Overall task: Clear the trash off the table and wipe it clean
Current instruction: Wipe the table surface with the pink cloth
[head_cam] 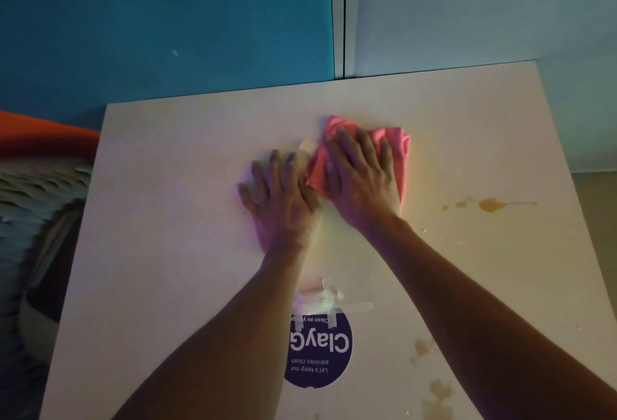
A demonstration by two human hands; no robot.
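A: Status on cloth?
B: Pink microfibre cloth bunched at frame centre, slightly right, flat on white desk. Pinned under right hand, fingers straight and spread, pressing, not gripping.

A: Left?
B: Left hand flat on bare desk just beside cloth, fingers straight, holding nothing. Looks like bracing.

A: Handling notes?
B: Soft, light, limp. Folds and slides easily, so likely to bunch further under a push. Best worked with flat palm over the middle; for lifting, pinch at the loose far edge, upper centre.

A: Remaining mess?
B: Brown spill at right of frame, well apart from cloth. More brown stains lower right. White crumbs scattered near right forearm. Torn tape bits above the purple round sticker, bottom centre.

A: Progress?
B: Judging mid-wipe. Stains untouched, tape scraps not yet cleared.
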